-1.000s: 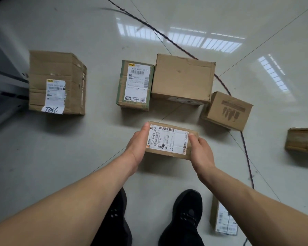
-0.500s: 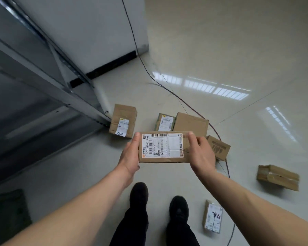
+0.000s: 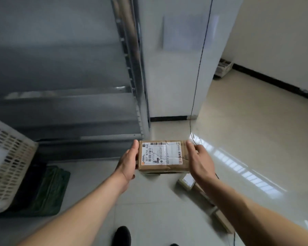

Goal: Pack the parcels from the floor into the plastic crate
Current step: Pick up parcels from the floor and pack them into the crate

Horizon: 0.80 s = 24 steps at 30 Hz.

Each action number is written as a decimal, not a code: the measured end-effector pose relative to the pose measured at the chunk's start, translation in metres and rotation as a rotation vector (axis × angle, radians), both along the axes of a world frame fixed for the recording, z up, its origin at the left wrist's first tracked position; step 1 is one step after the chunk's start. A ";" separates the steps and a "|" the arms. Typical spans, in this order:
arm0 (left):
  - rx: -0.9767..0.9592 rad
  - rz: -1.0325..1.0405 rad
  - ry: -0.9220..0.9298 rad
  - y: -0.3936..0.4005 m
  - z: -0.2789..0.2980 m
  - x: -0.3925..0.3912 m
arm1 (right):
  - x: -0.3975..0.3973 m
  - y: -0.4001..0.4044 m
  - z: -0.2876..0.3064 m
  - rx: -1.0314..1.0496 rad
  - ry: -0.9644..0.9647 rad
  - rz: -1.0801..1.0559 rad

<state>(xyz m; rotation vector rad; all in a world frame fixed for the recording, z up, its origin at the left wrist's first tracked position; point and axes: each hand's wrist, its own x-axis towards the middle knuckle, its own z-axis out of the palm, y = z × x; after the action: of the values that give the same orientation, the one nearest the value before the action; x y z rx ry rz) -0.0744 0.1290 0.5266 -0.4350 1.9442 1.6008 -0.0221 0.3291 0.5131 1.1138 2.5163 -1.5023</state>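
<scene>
A small brown cardboard parcel (image 3: 163, 156) with a white shipping label is held in the air in front of me, label up. My left hand (image 3: 128, 161) grips its left end, thumb on top. My right hand (image 3: 200, 161) grips its right end the same way. A pale slotted plastic crate (image 3: 9, 164) stands on the floor at the far left, partly cut off by the frame's edge. Other parcels (image 3: 187, 181) lie on the floor below my right forearm, mostly hidden by it.
A grey metal shelving unit (image 3: 69, 96) rises behind the crate. A white pillar (image 3: 176, 59) stands ahead with a black cable (image 3: 199, 68) running down it onto the floor. A dark green mat (image 3: 48, 190) lies by the crate. Glossy tiled floor stretches to the right.
I have risen and turned left with the parcel still held in both hands. The floor parcels have slid out of sight, and the crate and shelving have come into view.
</scene>
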 end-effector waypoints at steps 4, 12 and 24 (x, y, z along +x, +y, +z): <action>-0.005 0.076 0.114 -0.054 0.044 0.001 | -0.015 -0.050 0.037 0.022 0.058 0.091; 0.018 0.222 0.213 -0.190 0.097 0.000 | -0.048 -0.182 0.086 0.052 0.139 0.245; 0.068 0.372 0.326 -0.418 0.135 -0.011 | -0.093 -0.412 0.124 0.069 0.208 0.403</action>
<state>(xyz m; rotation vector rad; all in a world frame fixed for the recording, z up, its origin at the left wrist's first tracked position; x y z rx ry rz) -0.0857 -0.2890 0.6615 -0.5633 2.1289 2.0763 -0.1153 -0.0829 0.6372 0.4277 2.7239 -1.4885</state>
